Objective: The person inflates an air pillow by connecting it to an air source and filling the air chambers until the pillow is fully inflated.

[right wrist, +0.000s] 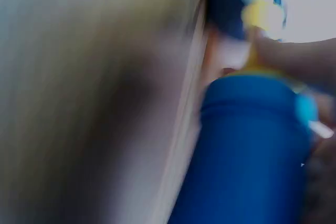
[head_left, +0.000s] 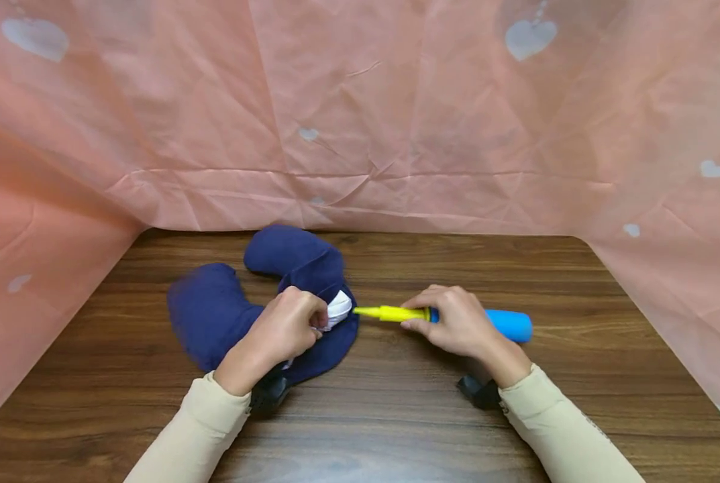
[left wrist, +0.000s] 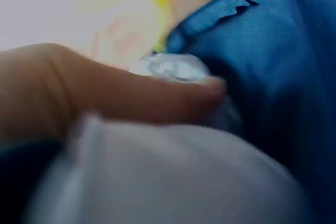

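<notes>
Here, a dark blue U-shaped fabric neck pillow (head_left: pixel 227 315) lies flat on the brown wood-grain table (head_left: pixel 396 416), a little to the left of the middle. The left hand (head_left: pixel 284 329) rests on the pillow at its right edge, around 3 o'clock of the pillow, and its curled fingers pinch a small white valve piece (head_left: pixel 339 308) that sticks out of the blue cover. In the left wrist view a finger (left wrist: pixel 131 98) lies across this pale part, with the blue fabric (left wrist: pixel 273 77) just beside it — the picture is blurred, so more detail cannot be told.

The right hand (head_left: pixel 456 325) is closed around a hand pump with a bright blue plastic barrel (head_left: pixel 507 324) and a yellow nozzle (head_left: pixel 390 313). The pump lies almost level, the barrel pointing toward 3 o'clock and the nozzle toward 9 o'clock. The nozzle tip is just beside the white valve piece — I cannot tell if they touch. The right wrist view shows the blue barrel (right wrist: pixel 247 150) very near, strongly blurred.

Both arms wear cream sleeves (head_left: pixel 553 422). A wrinkled pink plastic sheet with pale hearts (head_left: pixel 396 114) hangs behind and at both sides of the table.
</notes>
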